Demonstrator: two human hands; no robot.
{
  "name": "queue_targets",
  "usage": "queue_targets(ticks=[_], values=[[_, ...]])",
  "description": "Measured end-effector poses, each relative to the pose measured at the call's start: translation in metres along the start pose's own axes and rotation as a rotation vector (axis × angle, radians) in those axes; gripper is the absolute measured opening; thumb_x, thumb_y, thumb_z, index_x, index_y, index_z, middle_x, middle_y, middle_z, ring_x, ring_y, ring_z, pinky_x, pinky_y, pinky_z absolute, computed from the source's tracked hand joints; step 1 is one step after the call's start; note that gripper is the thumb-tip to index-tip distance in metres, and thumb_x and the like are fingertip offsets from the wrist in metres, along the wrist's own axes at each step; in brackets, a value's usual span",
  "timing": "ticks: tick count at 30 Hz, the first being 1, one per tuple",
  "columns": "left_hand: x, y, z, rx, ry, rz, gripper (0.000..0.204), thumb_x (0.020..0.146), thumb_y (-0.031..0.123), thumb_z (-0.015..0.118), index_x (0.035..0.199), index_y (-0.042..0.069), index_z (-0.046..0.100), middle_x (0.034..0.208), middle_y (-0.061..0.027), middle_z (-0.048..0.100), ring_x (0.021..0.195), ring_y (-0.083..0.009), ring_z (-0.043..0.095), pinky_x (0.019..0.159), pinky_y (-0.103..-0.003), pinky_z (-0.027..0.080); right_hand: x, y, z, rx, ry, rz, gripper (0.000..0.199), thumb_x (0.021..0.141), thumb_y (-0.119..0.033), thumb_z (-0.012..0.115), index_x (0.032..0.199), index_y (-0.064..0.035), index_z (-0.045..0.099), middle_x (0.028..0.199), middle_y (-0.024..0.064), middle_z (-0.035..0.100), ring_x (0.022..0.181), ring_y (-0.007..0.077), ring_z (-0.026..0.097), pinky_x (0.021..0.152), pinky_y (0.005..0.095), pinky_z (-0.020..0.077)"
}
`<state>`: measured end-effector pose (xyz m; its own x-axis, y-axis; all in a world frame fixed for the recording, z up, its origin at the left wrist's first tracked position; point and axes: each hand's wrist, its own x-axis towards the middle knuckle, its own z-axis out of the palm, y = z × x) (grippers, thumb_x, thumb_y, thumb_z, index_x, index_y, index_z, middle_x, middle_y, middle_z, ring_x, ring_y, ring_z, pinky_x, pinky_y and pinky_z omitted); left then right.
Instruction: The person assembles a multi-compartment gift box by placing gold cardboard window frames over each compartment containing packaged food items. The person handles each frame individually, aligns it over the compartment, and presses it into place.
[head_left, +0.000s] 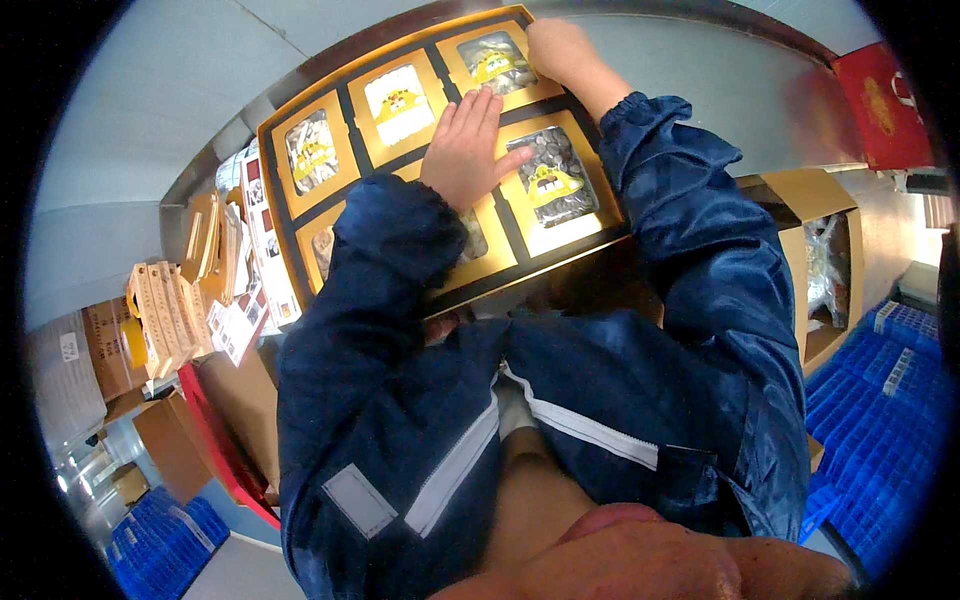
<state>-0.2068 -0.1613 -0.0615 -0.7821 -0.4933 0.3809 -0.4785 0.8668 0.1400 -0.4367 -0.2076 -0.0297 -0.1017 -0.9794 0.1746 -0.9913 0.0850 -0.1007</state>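
Observation:
A large gold gift box with a black divider insert lies before me, holding several smaller gold window boxes in two rows. Pale pieces show through the window of the far-left small box. Dark, roundish pieces fill the near-right small box. My left hand rests flat across the middle of the small boxes, fingers stretched and thumb spread toward the near-right one. At the gift box's far right corner, beside the far-right small box, my right hand is closed with its fingers curled. Its fingertips are hidden.
Left of the gift box are printed sheets and stacked flat wooden-looking pieces. An open carton with clear plastic stands at right, near a red container. Blue plastic crates sit lower right, others lower left.

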Motion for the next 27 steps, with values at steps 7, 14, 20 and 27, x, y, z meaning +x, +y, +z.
queue_targets(ticks=[7, 14, 20, 27], values=[[0.001, -0.002, 0.004, -0.019, -0.027, -0.015, 0.078, 0.094, 0.058, 0.058, 0.142, -0.003, 0.047, 0.149, -0.0234, 0.047, 0.141, -0.0352, 0.042, 0.118, -0.048, 0.03, -0.054, -0.013, 0.019, -0.241, 0.188, -0.249, 0.018, 0.083, -0.011, 0.061, 0.084, -0.0037, 0.076, 0.087, 0.0155, 0.07, 0.089, 0.033, 0.067, 0.074, 0.041, 0.0576], [0.002, 0.0, 0.001, -0.03, -0.088, -0.04, 0.077, 0.095, 0.055, 0.058, 0.143, -0.004, 0.045, 0.152, -0.0235, 0.043, 0.144, -0.0355, 0.038, 0.119, -0.047, 0.028, -0.066, -0.022, 0.026, -0.293, 0.165, -0.129, 0.021, 0.085, -0.01, 0.058, 0.096, 0.002, 0.071, 0.096, 0.0137, 0.067, 0.097, 0.0292, 0.062, 0.081, 0.0342, 0.0538], [0.034, -0.011, -0.006, -0.145, -0.273, -0.084, 0.061, 0.093, 0.031, 0.06, 0.142, -0.002, 0.044, 0.148, -0.0218, 0.046, 0.14, -0.038, 0.04, 0.115, -0.049, 0.033, -0.063, -0.004, 0.029, -0.119, 0.151, -0.098, 0.019, 0.083, -0.009, 0.058, 0.091, 0.0018, 0.072, 0.092, 0.0147, 0.068, 0.095, 0.0308, 0.062, 0.085, 0.0364, 0.0514], [0.15, -0.043, 0.014, -0.195, -0.3, 0.12, 0.048, 0.09, 0.003, 0.054, 0.138, 0.008, 0.054, 0.136, -0.0224, 0.055, 0.123, -0.0422, 0.054, 0.106, -0.044, 0.045, -0.079, -0.023, 0.014, -0.218, 0.106, -0.181, 0.018, 0.079, -0.012, 0.061, 0.085, 0.0003, 0.073, 0.095, 0.0159, 0.065, 0.093, 0.0299, 0.059, 0.081, 0.0369, 0.05]])
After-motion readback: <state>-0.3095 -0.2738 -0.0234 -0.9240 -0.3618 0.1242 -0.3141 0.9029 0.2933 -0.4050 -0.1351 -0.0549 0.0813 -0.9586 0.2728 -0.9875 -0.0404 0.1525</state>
